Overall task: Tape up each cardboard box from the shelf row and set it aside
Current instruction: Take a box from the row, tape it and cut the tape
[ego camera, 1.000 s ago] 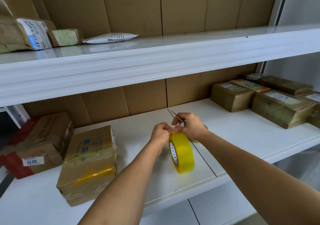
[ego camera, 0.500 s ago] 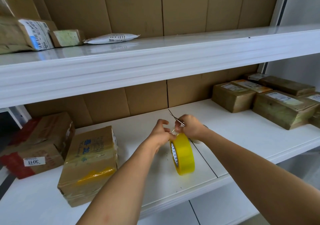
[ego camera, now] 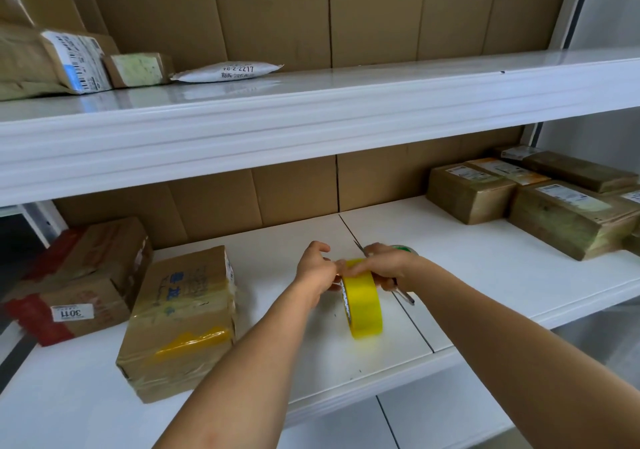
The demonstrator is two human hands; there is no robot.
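Both hands meet at the top of the yellow tape roll point(ego camera: 363, 301), standing on edge mid-shelf: left hand point(ego camera: 315, 270) pinching at its upper rim, apparently at the tape end, right hand point(ego camera: 388, 267) curled over the top while clamping a thin metal blade point(ego camera: 403, 294). Nearest cardboard box point(ego camera: 180, 320) lies flat to the left, just beside the left forearm, long axis running front to back, near corner close to the shelf point(ego camera: 485, 275) lip. Bare white board between box and roll, more to the right before the stacked brown parcels point(ego camera: 568, 218).
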